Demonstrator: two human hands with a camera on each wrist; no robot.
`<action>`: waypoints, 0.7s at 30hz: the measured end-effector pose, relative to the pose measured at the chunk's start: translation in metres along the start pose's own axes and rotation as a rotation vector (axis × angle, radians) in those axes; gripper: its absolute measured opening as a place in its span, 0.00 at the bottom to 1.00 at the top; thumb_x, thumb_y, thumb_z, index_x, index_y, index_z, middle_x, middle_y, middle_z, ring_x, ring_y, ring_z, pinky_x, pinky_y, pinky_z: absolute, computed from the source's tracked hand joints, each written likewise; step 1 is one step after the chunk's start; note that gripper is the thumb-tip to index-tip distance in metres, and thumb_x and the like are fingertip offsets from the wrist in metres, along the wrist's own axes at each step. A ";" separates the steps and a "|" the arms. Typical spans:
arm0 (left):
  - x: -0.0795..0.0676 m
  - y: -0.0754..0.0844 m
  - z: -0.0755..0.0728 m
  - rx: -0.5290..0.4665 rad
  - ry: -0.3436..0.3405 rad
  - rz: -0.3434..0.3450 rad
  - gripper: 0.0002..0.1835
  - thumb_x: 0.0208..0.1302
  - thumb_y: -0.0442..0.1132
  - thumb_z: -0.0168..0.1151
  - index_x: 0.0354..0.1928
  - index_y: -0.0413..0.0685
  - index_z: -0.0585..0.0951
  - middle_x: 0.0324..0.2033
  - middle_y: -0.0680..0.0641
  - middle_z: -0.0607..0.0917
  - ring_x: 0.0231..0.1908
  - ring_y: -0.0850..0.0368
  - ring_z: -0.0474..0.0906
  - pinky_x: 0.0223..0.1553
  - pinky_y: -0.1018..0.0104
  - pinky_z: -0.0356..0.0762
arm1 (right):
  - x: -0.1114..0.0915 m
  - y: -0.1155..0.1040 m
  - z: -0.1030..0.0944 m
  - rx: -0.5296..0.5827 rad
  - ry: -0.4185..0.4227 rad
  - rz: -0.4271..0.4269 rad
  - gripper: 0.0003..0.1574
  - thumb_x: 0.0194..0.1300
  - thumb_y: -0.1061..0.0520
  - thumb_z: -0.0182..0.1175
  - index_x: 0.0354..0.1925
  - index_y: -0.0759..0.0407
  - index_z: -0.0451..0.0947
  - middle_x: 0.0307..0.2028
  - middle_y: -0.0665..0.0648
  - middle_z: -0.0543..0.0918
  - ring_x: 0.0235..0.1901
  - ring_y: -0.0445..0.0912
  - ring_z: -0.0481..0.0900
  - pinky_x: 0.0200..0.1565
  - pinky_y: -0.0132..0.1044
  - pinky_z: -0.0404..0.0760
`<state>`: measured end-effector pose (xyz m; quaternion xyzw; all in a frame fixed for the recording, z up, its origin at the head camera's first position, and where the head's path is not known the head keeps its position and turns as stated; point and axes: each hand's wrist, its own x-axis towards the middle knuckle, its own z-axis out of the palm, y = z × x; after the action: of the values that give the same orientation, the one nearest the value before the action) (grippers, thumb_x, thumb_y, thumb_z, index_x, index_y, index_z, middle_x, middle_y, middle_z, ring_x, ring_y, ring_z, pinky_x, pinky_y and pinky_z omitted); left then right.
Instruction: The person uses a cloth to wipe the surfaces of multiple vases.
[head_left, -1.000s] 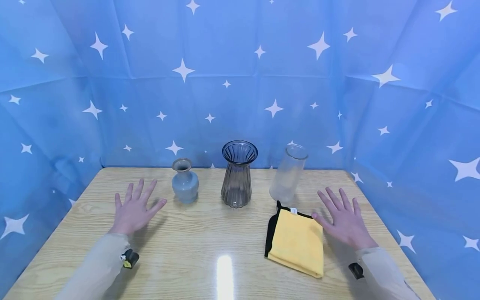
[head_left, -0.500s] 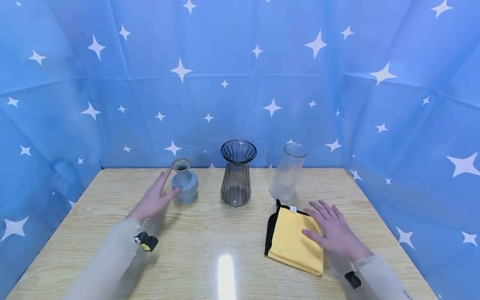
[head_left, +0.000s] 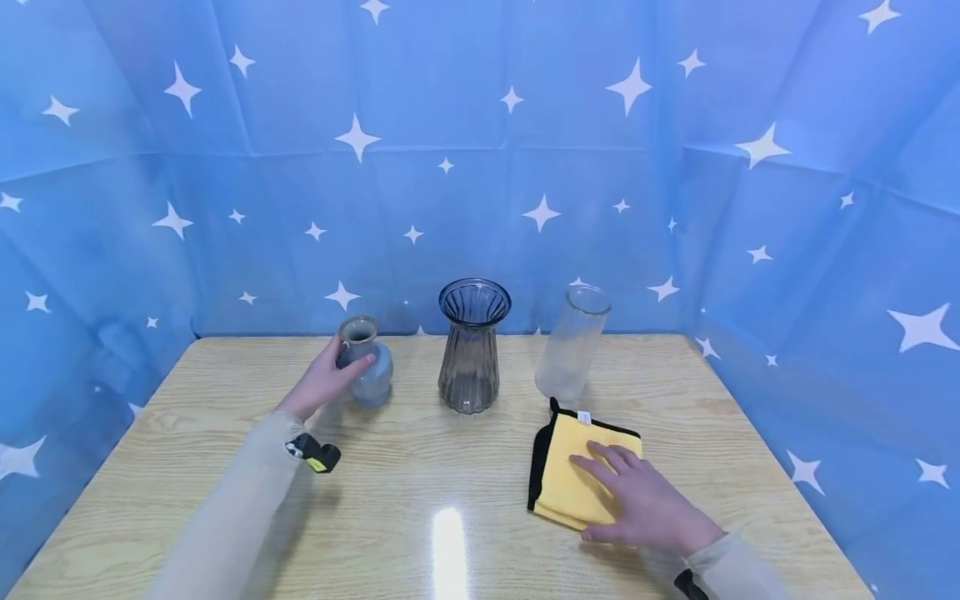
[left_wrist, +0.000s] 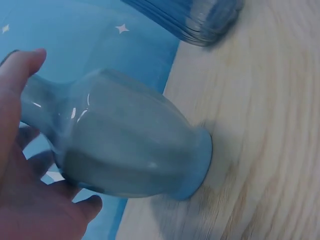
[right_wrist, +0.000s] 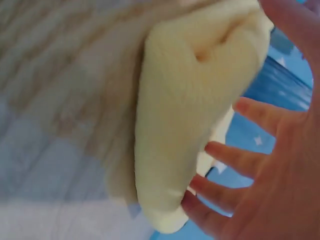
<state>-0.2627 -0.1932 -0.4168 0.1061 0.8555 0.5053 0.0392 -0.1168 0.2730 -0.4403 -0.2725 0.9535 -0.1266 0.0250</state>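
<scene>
A small blue-grey ceramic vase (head_left: 372, 385) stands upright at the left back of the table. My left hand (head_left: 322, 383) holds it about the neck, thumb across the near side and fingers behind; the left wrist view shows the vase's base (left_wrist: 197, 165) at the tabletop. On the right lies a folded yellow cloth (head_left: 566, 467) with black edging and a white tag. My right hand (head_left: 648, 508) is spread over its right part, fingertips at the top face and thumb by the near edge. In the right wrist view, the cloth's near fold (right_wrist: 175, 115) shows in front of the fingers.
A grey ribbed glass vase (head_left: 470, 367) with a flared rim stands in the back middle. Right of it is a clear frosted glass cylinder vase (head_left: 570, 354), just behind the cloth. Blue curtains (head_left: 420, 92) with white stars enclose the wooden table (head_left: 360, 517).
My left hand has moved right and forward to the small vase, its fingers going round the neck. My right hand has slid left from beside the cloth to over it.
</scene>
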 end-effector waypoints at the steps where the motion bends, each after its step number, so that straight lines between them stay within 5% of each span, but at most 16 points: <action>1: 0.001 0.000 0.000 -0.022 -0.006 -0.004 0.43 0.69 0.56 0.56 0.76 0.51 0.47 0.72 0.32 0.50 0.70 0.33 0.46 0.66 0.36 0.48 | 0.000 -0.002 0.000 0.008 -0.025 0.010 0.57 0.49 0.30 0.68 0.70 0.53 0.63 0.68 0.67 0.62 0.63 0.68 0.61 0.51 0.71 0.67; 6: 0.008 -0.004 0.003 -0.079 -0.021 -0.015 0.38 0.70 0.54 0.55 0.73 0.43 0.56 0.70 0.32 0.56 0.69 0.35 0.51 0.67 0.40 0.50 | 0.003 -0.007 0.001 0.029 -0.110 0.062 0.60 0.46 0.42 0.74 0.71 0.56 0.59 0.70 0.70 0.57 0.66 0.71 0.54 0.56 0.70 0.63; 12: 0.011 -0.009 0.002 -0.094 -0.029 -0.012 0.37 0.71 0.53 0.54 0.73 0.40 0.55 0.71 0.32 0.54 0.70 0.36 0.48 0.68 0.42 0.48 | 0.008 -0.009 0.001 0.039 -0.116 0.086 0.55 0.44 0.55 0.71 0.70 0.59 0.61 0.68 0.72 0.58 0.65 0.72 0.55 0.57 0.68 0.64; 21: 0.011 -0.013 0.003 -0.149 -0.049 -0.002 0.38 0.69 0.52 0.57 0.73 0.42 0.56 0.70 0.34 0.57 0.70 0.38 0.48 0.68 0.43 0.49 | 0.008 -0.007 -0.004 -0.014 -0.034 0.013 0.39 0.54 0.57 0.66 0.64 0.60 0.70 0.62 0.72 0.69 0.59 0.67 0.68 0.50 0.62 0.74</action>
<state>-0.2748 -0.1946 -0.4294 0.1145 0.8144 0.5648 0.0683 -0.1204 0.2646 -0.4346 -0.2684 0.9556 -0.1151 0.0402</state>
